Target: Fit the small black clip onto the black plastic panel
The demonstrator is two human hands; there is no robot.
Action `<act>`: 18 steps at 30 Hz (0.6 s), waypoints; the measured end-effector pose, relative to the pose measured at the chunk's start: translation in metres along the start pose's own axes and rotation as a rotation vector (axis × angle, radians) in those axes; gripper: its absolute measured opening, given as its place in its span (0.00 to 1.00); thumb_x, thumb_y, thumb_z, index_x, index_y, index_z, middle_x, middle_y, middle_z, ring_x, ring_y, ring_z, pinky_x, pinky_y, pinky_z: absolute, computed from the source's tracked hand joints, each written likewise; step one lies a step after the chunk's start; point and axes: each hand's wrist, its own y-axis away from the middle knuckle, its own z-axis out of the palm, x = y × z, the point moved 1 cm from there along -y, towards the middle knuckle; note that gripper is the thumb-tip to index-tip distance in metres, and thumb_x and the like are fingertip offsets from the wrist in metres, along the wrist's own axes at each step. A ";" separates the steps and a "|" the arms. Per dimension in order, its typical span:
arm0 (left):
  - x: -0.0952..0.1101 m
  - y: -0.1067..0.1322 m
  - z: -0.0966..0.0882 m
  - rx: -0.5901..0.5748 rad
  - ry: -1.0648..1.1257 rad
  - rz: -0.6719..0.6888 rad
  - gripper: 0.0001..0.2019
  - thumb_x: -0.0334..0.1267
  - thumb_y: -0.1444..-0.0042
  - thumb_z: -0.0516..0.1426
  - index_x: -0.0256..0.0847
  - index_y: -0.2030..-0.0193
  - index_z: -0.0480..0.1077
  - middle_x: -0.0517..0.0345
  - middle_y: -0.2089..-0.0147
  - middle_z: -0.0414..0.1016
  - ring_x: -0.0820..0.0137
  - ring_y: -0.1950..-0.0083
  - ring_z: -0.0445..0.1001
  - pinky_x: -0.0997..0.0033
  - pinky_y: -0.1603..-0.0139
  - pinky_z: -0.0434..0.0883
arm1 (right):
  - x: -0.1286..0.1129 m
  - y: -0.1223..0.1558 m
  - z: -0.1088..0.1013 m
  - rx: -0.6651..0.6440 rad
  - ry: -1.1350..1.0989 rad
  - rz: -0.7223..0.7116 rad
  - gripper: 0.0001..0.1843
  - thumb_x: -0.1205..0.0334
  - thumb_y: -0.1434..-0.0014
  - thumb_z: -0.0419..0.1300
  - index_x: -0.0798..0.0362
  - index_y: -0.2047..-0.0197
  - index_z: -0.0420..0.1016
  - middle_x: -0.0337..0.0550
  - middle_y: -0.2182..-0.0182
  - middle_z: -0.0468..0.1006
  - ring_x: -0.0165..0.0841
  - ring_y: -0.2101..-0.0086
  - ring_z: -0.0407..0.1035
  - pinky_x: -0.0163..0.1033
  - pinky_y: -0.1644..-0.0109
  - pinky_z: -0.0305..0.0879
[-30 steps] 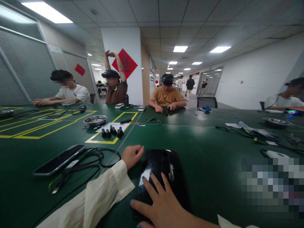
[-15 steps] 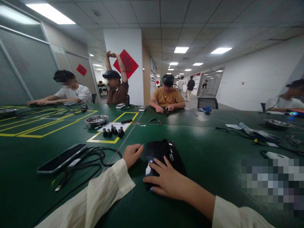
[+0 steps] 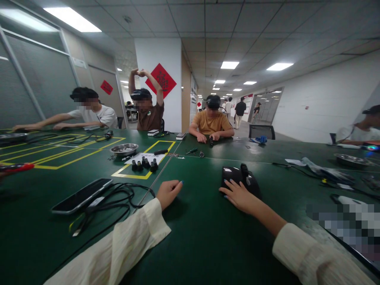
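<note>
My right hand (image 3: pixel 240 195) lies with fingers spread flat on a glossy black, rounded object (image 3: pixel 230 173) with a raised black clip on top; its exact kind I cannot tell. To the left, my left hand (image 3: pixel 168 193) rests on the green table (image 3: pixel 196 229), loosely closed, thumb pointing forward and nothing visible in it. Left of that hand lie a coiled black cable (image 3: pixel 126 192) and a dark phone (image 3: pixel 83 196). Several black cylindrical parts (image 3: pixel 145 163) stand beyond them on a white sheet inside a yellow taped outline.
A metal bowl (image 3: pixel 124 149) sits behind the cylindrical parts. A screwdriver (image 3: pixel 192 151) lies farther out, before a person in an orange shirt (image 3: pixel 212 120). Cables and a plastic bag (image 3: pixel 325 168) are at right, near another bowl (image 3: pixel 352 159). A red-tipped tool (image 3: pixel 20 168) enters at left.
My right hand has slid the black object forward and to the right, away from my left hand, which stays in place. A red-tipped tool has come in at the left edge.
</note>
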 end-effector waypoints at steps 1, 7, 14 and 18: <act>0.000 0.000 0.000 -0.004 0.000 0.004 0.21 0.48 0.46 0.45 0.38 0.84 0.49 0.66 0.83 0.47 0.78 0.80 0.51 0.76 0.77 0.49 | 0.013 0.001 0.002 -0.017 0.008 0.009 0.23 0.56 0.38 0.41 0.44 0.40 0.57 0.52 0.39 0.53 0.50 0.41 0.46 0.63 0.45 0.46; -0.002 0.001 0.001 -0.019 -0.006 0.024 0.21 0.48 0.46 0.45 0.38 0.84 0.50 0.66 0.83 0.47 0.78 0.79 0.51 0.76 0.77 0.50 | 0.091 0.012 0.013 -0.146 0.003 0.221 0.24 0.56 0.38 0.39 0.38 0.39 0.53 0.41 0.37 0.48 0.52 0.41 0.46 0.66 0.50 0.51; -0.004 0.001 0.002 -0.024 -0.055 0.047 0.21 0.48 0.45 0.45 0.38 0.84 0.50 0.66 0.83 0.48 0.78 0.79 0.51 0.76 0.76 0.48 | 0.153 0.028 0.029 -0.161 0.029 0.321 0.25 0.59 0.39 0.41 0.42 0.39 0.55 0.44 0.37 0.49 0.51 0.42 0.50 0.61 0.47 0.51; -0.002 0.002 0.002 -0.037 -0.060 0.055 0.21 0.48 0.45 0.45 0.38 0.84 0.50 0.66 0.83 0.47 0.78 0.79 0.51 0.76 0.76 0.48 | 0.171 0.042 0.032 -0.162 0.015 0.370 0.25 0.60 0.39 0.40 0.44 0.39 0.56 0.45 0.37 0.49 0.51 0.42 0.49 0.62 0.47 0.51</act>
